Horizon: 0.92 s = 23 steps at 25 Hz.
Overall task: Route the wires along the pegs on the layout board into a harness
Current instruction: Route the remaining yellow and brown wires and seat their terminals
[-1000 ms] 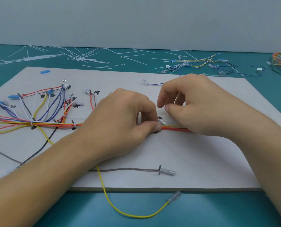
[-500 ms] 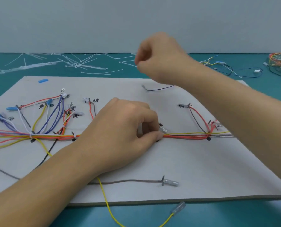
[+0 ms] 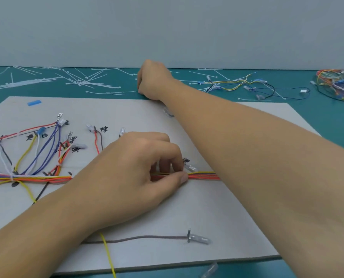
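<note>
Teal tabletop [image 3: 327, 121] carried the pale grey layout board [image 3: 217, 217], which filled most of the view and bore handwritten black labels on its left half. The right forearm [image 3: 247, 157] crossed the board's right half diagonally. The right hand [image 3: 153, 81] lay just beyond the board's far edge, knuckles up and fingers curled down onto the tabletop. Its fingertips were hidden, so whether it gripped anything could not be told. The left hand [image 3: 135, 171] rested at the board's centre, well apart from the right, and pinched the main wire bundle [image 3: 203, 175] between thumb and curled fingers. This bundle of red, orange and yellow wires ran across the board's middle from the left edge, passed under the left hand, and disappeared beneath the right forearm.

On the board's left part, branch wires [image 3: 40, 149] in blue, white, yellow and red fanned upward from the bundle to terminals beside the labels. White cable ties [image 3: 91, 84] lay scattered beyond the board's far edge, to the left of the right hand. Loose wires [image 3: 237, 86] lay beyond the far right corner, and a multicoloured wire tangle [image 3: 335, 83] lay further right. A grey wire [image 3: 147, 237] with a clear-sleeved terminal lay near the board's front edge against a dark peg [image 3: 188, 233]. A yellow wire [image 3: 109, 255] crossed that front edge. A small blue strip [image 3: 34, 102] lay at the board's far left corner.
</note>
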Each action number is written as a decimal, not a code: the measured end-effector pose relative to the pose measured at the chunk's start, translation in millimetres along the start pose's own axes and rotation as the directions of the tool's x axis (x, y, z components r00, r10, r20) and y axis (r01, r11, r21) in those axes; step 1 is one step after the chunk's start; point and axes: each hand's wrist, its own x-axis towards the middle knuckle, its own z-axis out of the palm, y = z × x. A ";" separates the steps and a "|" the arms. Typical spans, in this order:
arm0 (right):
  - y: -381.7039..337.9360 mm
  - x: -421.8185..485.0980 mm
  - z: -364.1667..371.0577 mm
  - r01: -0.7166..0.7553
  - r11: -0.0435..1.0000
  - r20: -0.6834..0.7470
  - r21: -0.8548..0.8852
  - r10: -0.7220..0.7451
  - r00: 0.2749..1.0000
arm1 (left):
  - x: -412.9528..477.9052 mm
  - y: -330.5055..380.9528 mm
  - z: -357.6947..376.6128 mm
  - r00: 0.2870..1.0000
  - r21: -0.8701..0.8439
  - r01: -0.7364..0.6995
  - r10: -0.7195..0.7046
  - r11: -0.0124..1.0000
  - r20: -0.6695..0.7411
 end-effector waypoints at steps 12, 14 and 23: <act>16.0 -125.9 -87.0 0.129 0.887 -0.026 0.443 -0.131 0.991 | -1.4 11.2 -11.9 0.937 0.030 0.034 -0.021 0.999 -0.349; 27.5 -166.3 -108.8 0.130 0.848 0.056 0.514 -0.184 0.981 | -1.4 16.0 -15.2 0.861 0.031 0.078 -0.052 0.996 -0.505; 55.9 -224.6 -118.6 0.269 0.845 0.007 0.463 -0.307 0.952 | -3.9 21.6 -15.9 0.899 0.154 0.075 0.000 0.985 -0.438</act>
